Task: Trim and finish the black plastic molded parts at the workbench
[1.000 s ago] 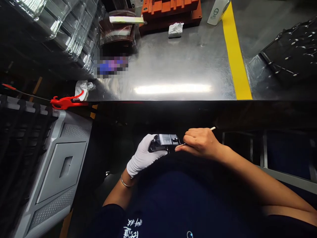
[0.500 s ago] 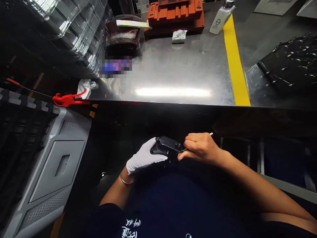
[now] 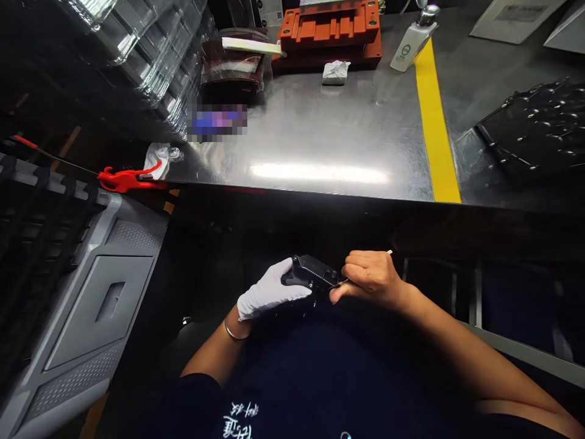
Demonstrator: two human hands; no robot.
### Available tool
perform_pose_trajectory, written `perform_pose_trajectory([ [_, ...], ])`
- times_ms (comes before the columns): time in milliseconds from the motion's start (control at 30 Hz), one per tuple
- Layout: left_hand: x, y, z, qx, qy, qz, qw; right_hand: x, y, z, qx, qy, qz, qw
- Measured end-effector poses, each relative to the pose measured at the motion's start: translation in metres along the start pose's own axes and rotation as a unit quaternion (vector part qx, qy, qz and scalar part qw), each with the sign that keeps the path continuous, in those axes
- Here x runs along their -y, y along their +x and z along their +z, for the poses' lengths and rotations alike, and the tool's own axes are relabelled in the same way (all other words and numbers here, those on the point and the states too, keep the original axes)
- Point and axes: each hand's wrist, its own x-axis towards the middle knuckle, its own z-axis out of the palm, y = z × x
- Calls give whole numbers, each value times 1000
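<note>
My left hand (image 3: 267, 292), in a white glove, grips a small black plastic part (image 3: 311, 272) in my lap, below the edge of the steel table (image 3: 320, 140). My bare right hand (image 3: 369, 276) pinches a thin white stick (image 3: 389, 252), whose tip touches the right side of the black part. The stick's rear end pokes out behind my knuckles. Both hands sit close together over my dark blue shirt.
An orange fixture (image 3: 331, 32), a white wad (image 3: 335, 72) and a white pump bottle (image 3: 410, 41) stand at the table's back. Clear stacked trays (image 3: 150, 55) fill the left, a black tray (image 3: 539, 131) the right. A red clamp (image 3: 123, 179) and grey crate (image 3: 86, 292) are at my left.
The black part has been turned in my left hand, its shiny face now away from view. Both hands have sunk slightly lower in the picture as my head tilted.
</note>
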Motion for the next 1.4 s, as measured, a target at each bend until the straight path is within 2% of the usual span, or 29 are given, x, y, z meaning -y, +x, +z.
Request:
perform_pose_trajectory([
  [133,-2,3,3,11,-26,21,999,1,0,3,-11,0,0,1000],
  [233,0,3,6,-4,-48,24,999,2,1,4,-14,12,3,1000],
  [400,9,3,10,-120,-56,58,989,0,1,-2,7,88,81,993],
  [500,13,2,7,-177,21,135,975,0,0,-5,23,83,147,985],
  [600,14,1,3,-202,97,192,955,3,-3,-5,27,55,168,984],
  [833,11,-3,-1,-188,151,209,948,2,-8,0,44,32,169,984],
  [933,5,-5,-2,-144,144,194,960,-2,-8,2,43,25,179,983],
  [1067,-5,-3,-4,-72,168,204,962,-4,-6,-4,45,138,205,968],
  [1167,-8,1,-6,-41,209,261,942,-2,-6,-11,105,208,224,946],
  [1267,-7,3,-6,-22,217,306,927,0,-7,-13,178,272,213,921],
  [1333,-5,3,-7,-27,203,285,936,0,-9,-13,188,302,193,914],
  [1400,-4,1,-8,-62,162,231,957,0,-9,-11,165,296,171,925],
])
